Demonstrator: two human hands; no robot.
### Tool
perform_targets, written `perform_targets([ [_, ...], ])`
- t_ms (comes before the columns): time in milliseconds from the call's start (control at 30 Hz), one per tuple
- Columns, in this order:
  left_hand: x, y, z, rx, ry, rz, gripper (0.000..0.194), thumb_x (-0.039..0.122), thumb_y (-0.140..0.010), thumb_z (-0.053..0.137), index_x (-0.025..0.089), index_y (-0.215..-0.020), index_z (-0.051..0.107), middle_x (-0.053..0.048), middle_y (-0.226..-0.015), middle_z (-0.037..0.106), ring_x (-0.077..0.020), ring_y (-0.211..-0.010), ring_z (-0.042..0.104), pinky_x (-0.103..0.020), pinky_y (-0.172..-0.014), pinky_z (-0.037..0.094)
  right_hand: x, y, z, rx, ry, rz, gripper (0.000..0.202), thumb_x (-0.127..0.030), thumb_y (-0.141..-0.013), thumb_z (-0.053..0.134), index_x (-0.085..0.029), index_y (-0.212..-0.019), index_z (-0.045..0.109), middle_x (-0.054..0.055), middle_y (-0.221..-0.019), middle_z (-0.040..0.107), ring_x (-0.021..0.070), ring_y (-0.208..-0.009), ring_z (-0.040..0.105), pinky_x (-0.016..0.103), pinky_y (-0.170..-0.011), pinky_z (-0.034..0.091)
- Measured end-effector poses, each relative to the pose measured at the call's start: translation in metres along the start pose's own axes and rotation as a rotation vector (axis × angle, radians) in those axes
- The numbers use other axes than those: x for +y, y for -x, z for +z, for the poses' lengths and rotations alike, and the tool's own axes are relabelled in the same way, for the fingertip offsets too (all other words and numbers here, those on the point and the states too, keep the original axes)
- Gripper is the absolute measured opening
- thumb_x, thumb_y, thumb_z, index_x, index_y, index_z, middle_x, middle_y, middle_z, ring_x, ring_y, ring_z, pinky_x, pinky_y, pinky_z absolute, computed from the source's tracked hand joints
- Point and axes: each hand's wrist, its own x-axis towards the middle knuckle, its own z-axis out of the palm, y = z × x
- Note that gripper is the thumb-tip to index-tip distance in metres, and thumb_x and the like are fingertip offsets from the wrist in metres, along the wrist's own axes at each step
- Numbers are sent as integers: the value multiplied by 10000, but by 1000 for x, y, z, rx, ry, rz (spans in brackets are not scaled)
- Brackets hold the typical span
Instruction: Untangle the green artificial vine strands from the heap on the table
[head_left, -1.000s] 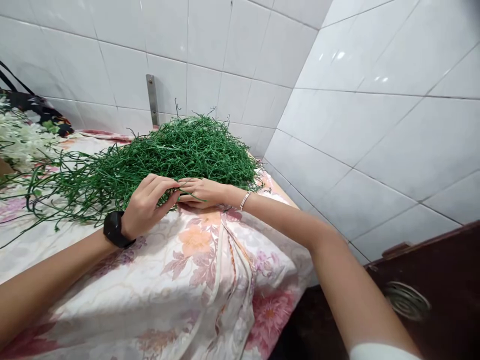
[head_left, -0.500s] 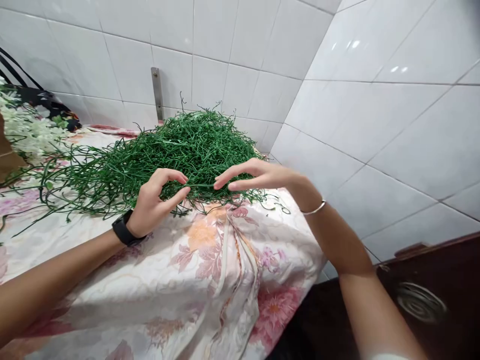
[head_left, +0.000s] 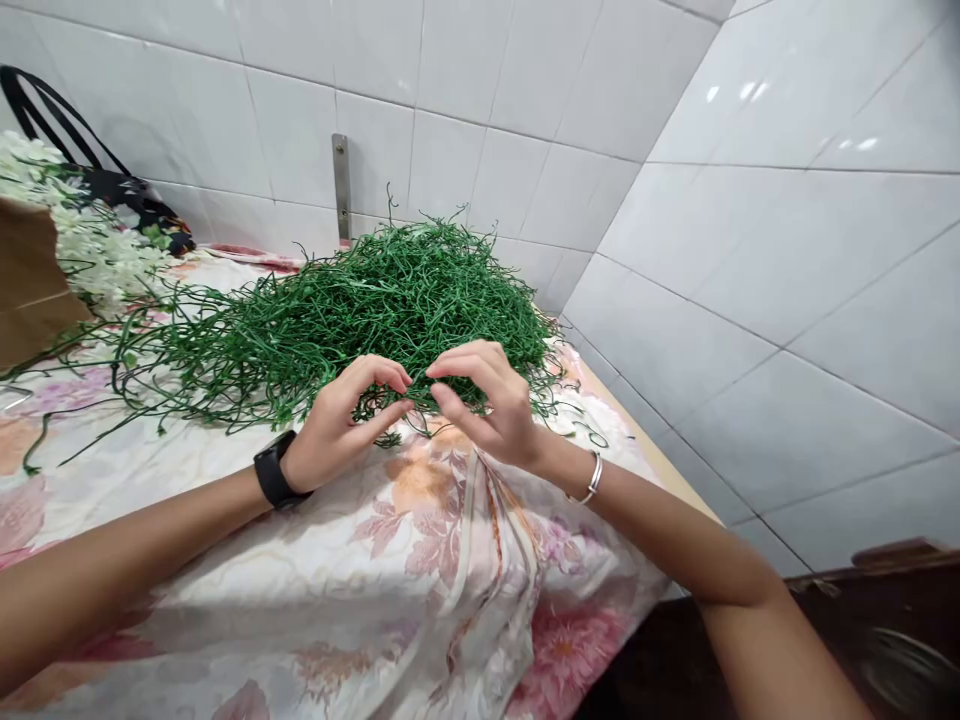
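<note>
Green stems (head_left: 442, 290) heap just beyond my left fingers (head_left: 379, 368) and right fingers (head_left: 472, 362), both curled, slightly parted; any grip I can't tell.

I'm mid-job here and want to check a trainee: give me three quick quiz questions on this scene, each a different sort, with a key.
1. What is on the wrist of the left hand?
A) a bracelet
B) a black watch
C) a glove
2. True or false: the left hand and right hand are clasped together.
3. Fill in: the white flowers are on the ____ side of the green stems.
Key: 1 B; 2 false; 3 left
</note>
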Motion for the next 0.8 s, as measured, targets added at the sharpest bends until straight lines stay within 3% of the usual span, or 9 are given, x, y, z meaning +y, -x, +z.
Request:
perform_targets([
  [133,-3,0,0,10,-11,39,83,224,-808,546,179,-874,521,-55,-900,595,-166,-858,552,-301,-777,433,10,12,8,-117,-35,-13,211,-241,-789,574,-165,-978,519,69,-968,621,168,-960,560,343,-826,414],
  [467,-1,2,2,-8,-128,137,61,152,-812,549,165,-871,540,-48,-867,595,-153,-826,539,-294,-735,428,14,26,21,-83,15,-46,286,-180,-781,579,-173,-1055,496,58,-988,608,161,-959,550,329,-818,401],
  [667,-1,4,3,21,-199,110,103,173,-794,584,150,-878,529,-40,-839,588,-144,-782,530,-273,-697,426,12,26,21,-144,-34,34,172,-175,-804,544,-166,-972,506,44,-903,596,152,-890,543,324,-794,399],
  [800,-1,3,3,-2,-287,90,116,198,-801,576,146,-891,524,-39,-838,584,-151,-792,524,-277,-709,418,13,26,21,-134,80,8,169,-149,-830,495,-163,-993,536,45,-832,567,147,-813,512,302,-719,408],
])
